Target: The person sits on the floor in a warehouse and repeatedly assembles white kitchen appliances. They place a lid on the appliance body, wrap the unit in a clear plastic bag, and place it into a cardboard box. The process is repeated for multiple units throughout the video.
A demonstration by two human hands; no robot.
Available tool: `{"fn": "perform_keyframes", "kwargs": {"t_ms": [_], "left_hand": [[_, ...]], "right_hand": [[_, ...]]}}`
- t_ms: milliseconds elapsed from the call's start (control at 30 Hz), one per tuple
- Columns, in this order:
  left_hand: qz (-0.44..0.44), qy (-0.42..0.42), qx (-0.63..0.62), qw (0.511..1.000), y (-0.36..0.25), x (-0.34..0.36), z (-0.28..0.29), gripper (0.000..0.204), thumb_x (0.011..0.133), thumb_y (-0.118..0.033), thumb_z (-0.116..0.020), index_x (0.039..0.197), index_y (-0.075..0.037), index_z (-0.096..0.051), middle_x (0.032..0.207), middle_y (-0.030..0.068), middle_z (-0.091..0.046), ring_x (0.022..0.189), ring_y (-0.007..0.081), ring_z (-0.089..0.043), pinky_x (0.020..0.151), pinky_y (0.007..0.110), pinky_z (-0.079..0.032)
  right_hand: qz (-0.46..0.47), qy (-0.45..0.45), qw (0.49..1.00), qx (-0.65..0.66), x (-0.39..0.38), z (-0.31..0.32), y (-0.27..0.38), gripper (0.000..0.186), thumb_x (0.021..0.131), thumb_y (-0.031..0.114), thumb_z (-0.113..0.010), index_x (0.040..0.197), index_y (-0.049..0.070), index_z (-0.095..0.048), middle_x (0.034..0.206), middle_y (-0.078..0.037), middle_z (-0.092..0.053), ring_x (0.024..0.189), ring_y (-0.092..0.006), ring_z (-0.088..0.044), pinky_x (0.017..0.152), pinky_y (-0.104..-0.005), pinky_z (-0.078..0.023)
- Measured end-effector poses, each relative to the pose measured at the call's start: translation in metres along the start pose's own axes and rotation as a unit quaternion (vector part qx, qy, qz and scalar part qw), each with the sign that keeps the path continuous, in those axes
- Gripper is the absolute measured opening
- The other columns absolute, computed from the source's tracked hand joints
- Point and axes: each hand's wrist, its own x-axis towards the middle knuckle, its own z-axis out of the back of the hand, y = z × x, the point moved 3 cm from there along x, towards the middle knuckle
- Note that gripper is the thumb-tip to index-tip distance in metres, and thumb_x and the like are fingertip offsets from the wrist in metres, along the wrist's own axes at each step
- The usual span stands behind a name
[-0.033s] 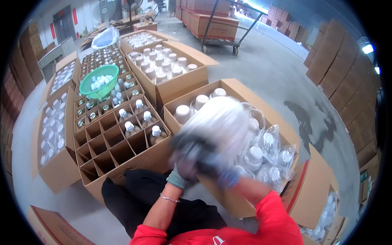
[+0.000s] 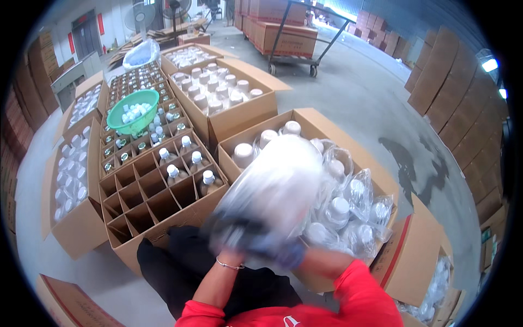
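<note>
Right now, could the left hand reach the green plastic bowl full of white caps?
Probably not at once. The left hand has its grip on the blurred plastic-wrapped bottle, together with the right hand, and the green plastic bowl sits farther off across the divided cardboard box.

Landmark: divided carton [image 2: 158, 191]; bagged-bottle carton [image 2: 348, 163] right of it; basin [image 2: 133, 111] on cells behind; capped-bottle carton [image 2: 223, 92] behind-right; trolley [image 2: 297, 41] farther behind; bag [image 2: 272, 191] held right, above bagged-bottle carton.

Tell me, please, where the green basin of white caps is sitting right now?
In the head view the green basin sits at upper left, resting on top of the divided carton of bottles, left of the open carton of white-capped bottles.
</note>
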Motion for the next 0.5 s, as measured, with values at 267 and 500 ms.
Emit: {"fn": "perform_keyframes", "kwargs": {"t_ms": [267,500], "left_hand": [[-0.180,-0.166,0.337,0.909,-0.081,-0.118,0.010,0.057,0.099,-0.033,-0.050,0.144,-0.001,-0.038,0.139,0.0153,-0.049,0.125,0.0299,-0.051,0.108,0.043,-0.040],[-0.189,-0.339,0.477,0.788,-0.076,-0.285,0.100,0.057,0.098,-0.030,-0.051,0.145,0.000,-0.037,0.141,0.0166,-0.048,0.127,0.0299,-0.050,0.108,0.040,-0.039]], "right_hand": [[-0.091,0.506,0.856,-0.053,-0.111,-0.059,0.045,0.044,0.096,0.025,-0.060,0.133,0.002,-0.054,0.129,-0.020,-0.058,0.124,-0.0302,-0.051,0.107,-0.0396,-0.039],[-0.138,0.200,0.962,-0.123,0.006,-0.028,0.040,0.102,0.079,0.021,-0.082,0.155,0.008,-0.015,0.152,-0.011,-0.034,0.130,-0.0175,-0.041,0.103,-0.0344,-0.040]]}}
